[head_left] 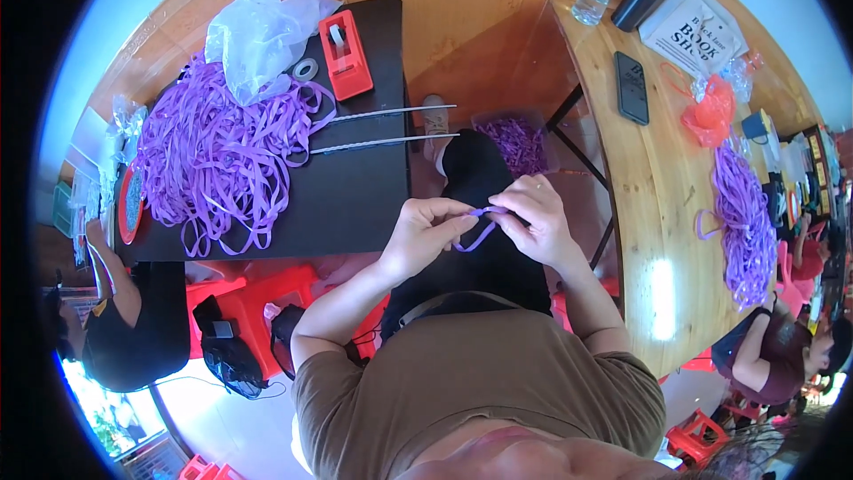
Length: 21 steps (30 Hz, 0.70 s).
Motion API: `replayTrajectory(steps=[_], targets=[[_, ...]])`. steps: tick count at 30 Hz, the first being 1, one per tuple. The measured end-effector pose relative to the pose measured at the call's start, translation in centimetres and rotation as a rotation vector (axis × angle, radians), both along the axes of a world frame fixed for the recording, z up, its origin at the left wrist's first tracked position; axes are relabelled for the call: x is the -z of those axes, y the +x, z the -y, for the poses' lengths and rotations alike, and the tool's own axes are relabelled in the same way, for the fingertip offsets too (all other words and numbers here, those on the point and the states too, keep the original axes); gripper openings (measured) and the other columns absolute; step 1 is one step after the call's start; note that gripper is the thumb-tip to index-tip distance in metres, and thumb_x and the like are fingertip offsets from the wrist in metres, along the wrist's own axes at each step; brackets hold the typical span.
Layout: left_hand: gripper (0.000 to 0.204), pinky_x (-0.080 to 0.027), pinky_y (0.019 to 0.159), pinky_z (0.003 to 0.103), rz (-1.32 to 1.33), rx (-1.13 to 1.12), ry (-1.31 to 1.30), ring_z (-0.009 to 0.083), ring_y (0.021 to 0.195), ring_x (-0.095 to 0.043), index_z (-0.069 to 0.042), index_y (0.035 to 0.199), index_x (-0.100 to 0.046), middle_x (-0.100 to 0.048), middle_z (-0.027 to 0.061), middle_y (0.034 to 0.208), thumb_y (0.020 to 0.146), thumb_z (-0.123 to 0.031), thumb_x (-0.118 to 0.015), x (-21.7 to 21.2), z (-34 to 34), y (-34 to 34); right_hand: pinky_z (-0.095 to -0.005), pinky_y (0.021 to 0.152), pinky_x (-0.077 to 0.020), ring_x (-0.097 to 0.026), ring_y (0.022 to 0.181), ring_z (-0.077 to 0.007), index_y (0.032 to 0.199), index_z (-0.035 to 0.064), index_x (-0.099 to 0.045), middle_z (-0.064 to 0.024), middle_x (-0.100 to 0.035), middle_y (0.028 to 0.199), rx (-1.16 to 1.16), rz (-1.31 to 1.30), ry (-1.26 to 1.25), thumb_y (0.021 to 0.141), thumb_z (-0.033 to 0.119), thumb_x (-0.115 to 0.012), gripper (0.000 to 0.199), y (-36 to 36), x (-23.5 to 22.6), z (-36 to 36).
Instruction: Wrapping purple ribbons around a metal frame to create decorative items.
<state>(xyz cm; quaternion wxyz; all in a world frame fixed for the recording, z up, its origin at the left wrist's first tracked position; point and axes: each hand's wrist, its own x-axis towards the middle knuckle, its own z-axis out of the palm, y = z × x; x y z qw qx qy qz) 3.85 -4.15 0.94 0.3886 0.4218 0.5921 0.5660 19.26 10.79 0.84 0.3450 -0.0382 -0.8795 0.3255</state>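
Currently: ribbon pinched over the lap

A purple ribbon strip (pixel 482 224) is pinched between left hand (pixel 425 233) and right hand (pixel 536 218), looped and limp, in the gap between the black table (pixel 355 196) edge and the wooden table (pixel 640 240) edge.

The person wears a short-sleeved shirt (pixel 471 373) of plain olive brown, loose across the chest and shoulders, its sleeves ending above the elbows. Below the sleeves both forearms are bare down to the left grip (pixel 426 229) and the right grip (pixel 536 213). Neither wrist carries a watch or band, and no rings show on the fingers. Beneath the grips, the legs are covered by black trousers (pixel 480 240).
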Motion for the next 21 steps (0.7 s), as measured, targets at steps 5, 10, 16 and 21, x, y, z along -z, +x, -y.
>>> replayTrajectory(steps=[5, 10, 16, 21], targets=[[0.018, -0.038, 0.047, 0.015, 0.379, 0.088, -0.202, 0.0037, 0.057, -0.056, -0.001, 0.099, -0.070, -0.063, 0.0008, 0.069, 0.090, -0.014, -0.063, -0.1, 0.6, 0.0, -0.0337, 0.061, -0.0355, -0.056, 0.069, -0.0195, 0.091, 0.0083, -0.065, -0.0024, -0.060, 0.083, 0.077, -0.130, 0.279, 0.063, 0.004, -0.071, 0.029, -0.2, -0.9, -0.2], [0.022, -0.042, 0.043, 0.016, 0.477, 0.156, -0.128, 0.0057, 0.063, -0.060, 0.002, 0.104, -0.067, -0.067, 0.0052, 0.078, 0.092, -0.016, -0.060, -1.0, 0.4, 0.8, -0.0335, 0.065, -0.0378, -0.057, 0.078, -0.0204, 0.094, 0.0086, -0.066, -0.0044, -0.060, 0.092, 0.074, -0.103, 0.371, 0.064, 0.007, -0.069, 0.030, -0.8, -1.6, -0.1], [0.020, -0.043, 0.043, 0.017, 0.403, 0.208, -0.087, 0.0066, 0.067, -0.062, 0.001, 0.101, -0.069, -0.070, 0.0087, 0.086, 0.092, -0.015, -0.060, -1.2, -0.3, -0.1, -0.0347, 0.070, -0.0389, -0.058, 0.085, -0.0222, 0.094, 0.0065, -0.066, -0.0066, -0.059, 0.098, 0.118, -0.087, 0.474, 0.062, 0.009, -0.067, 0.033, -1.5, -1.9, 0.5], [0.020, -0.042, 0.043, 0.017, 0.359, 0.226, -0.043, 0.0077, 0.068, -0.063, 0.000, 0.095, -0.071, -0.070, 0.0075, 0.084, 0.091, -0.018, -0.062, -3.7, -0.6, -1.2, -0.0363, 0.071, -0.0381, -0.058, 0.085, -0.0234, 0.092, 0.0030, -0.063, -0.0073, -0.060, 0.098, 0.201, -0.069, 0.409, 0.062, 0.007, -0.068, 0.031, -2.5, -0.5, 0.0]])
